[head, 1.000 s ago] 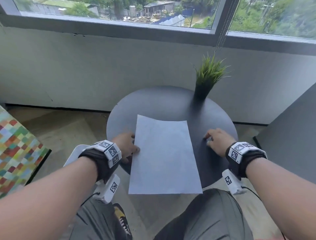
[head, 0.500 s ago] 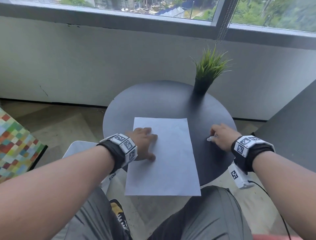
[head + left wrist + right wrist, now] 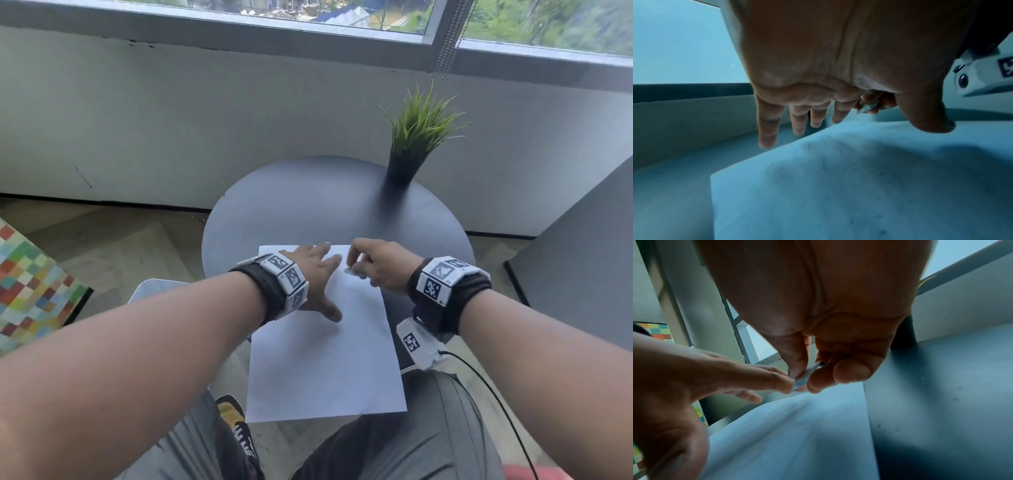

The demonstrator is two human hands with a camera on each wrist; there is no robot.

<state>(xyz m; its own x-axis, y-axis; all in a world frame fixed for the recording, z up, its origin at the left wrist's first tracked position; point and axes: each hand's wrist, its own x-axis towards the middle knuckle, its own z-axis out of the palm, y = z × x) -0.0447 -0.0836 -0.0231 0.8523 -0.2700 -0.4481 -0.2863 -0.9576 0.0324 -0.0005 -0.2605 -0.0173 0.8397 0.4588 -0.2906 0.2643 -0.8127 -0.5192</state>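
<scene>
A white sheet of paper (image 3: 325, 370) lies on the round dark table (image 3: 325, 205), its near end hanging over the table's edge above my lap. My left hand (image 3: 318, 270) presses flat on the far part of the sheet, fingers spread; the left wrist view shows its fingers (image 3: 797, 123) straight over the paper (image 3: 859, 178). My right hand (image 3: 349, 265) hovers just right of it over the sheet's far end and pinches a small pale object (image 3: 351, 271) between thumb and fingers. In the right wrist view the small object (image 3: 804, 378) sits close to my left hand (image 3: 715, 378).
A potted grass plant (image 3: 414, 137) stands at the table's far right edge. Behind it are a white wall and window. A colourful checked surface (image 3: 30, 284) lies low at left, a grey panel (image 3: 582, 257) at right, a white seat (image 3: 154, 291) under my left arm.
My left hand slid farther up the paper. My right hand moved left off the bare table and now holds the small pale object over the sheet beside the left fingers.
</scene>
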